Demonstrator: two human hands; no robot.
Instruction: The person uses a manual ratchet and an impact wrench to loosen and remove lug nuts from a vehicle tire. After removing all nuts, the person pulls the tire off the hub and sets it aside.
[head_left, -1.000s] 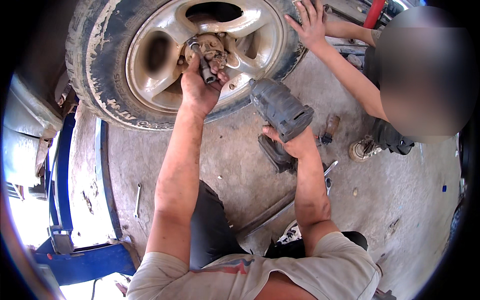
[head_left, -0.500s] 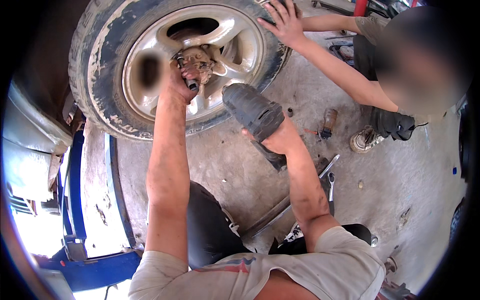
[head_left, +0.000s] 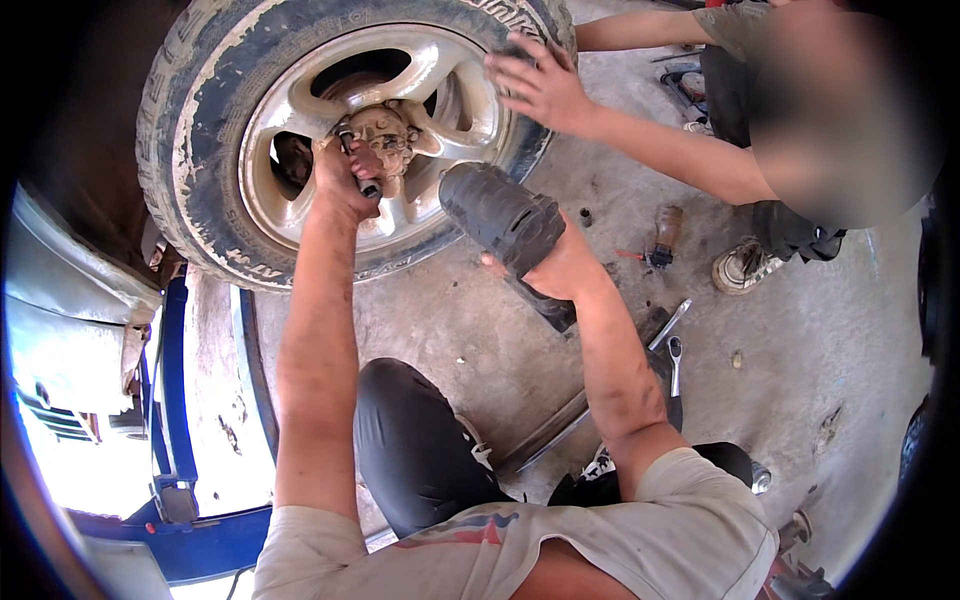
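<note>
My left hand (head_left: pixel 348 180) is closed round a dark, tube-shaped socket (head_left: pixel 369 188), in front of the wheel's centre by the dirty hub (head_left: pixel 383 135). Whether the socket's far end sits on a nut is hidden by my fingers. My right hand (head_left: pixel 562 262) grips the handle of a black impact wrench (head_left: pixel 503 215), its nose pointing up and left at the wheel, apart from the socket. The silver alloy rim (head_left: pixel 262 185) carries a muddy tyre (head_left: pixel 205 170). At the tyre's right side is a co-worker's hand (head_left: pixel 545 88), fingers spread, palm toward the wheel.
A small socket (head_left: pixel 586 215) and a brown-and-black tool (head_left: pixel 664 237) lie on the concrete floor, right of the impact wrench. Beside my right forearm rest a ratchet (head_left: pixel 675 365) and a long metal bar (head_left: pixel 560 432). Blue lift parts (head_left: pixel 178 380) stand at left, near a vehicle panel (head_left: pixel 75 265).
The co-worker's near hand has moved left and toward me along the tyre. My view has shifted slightly. Both my hands keep their grips.
</note>
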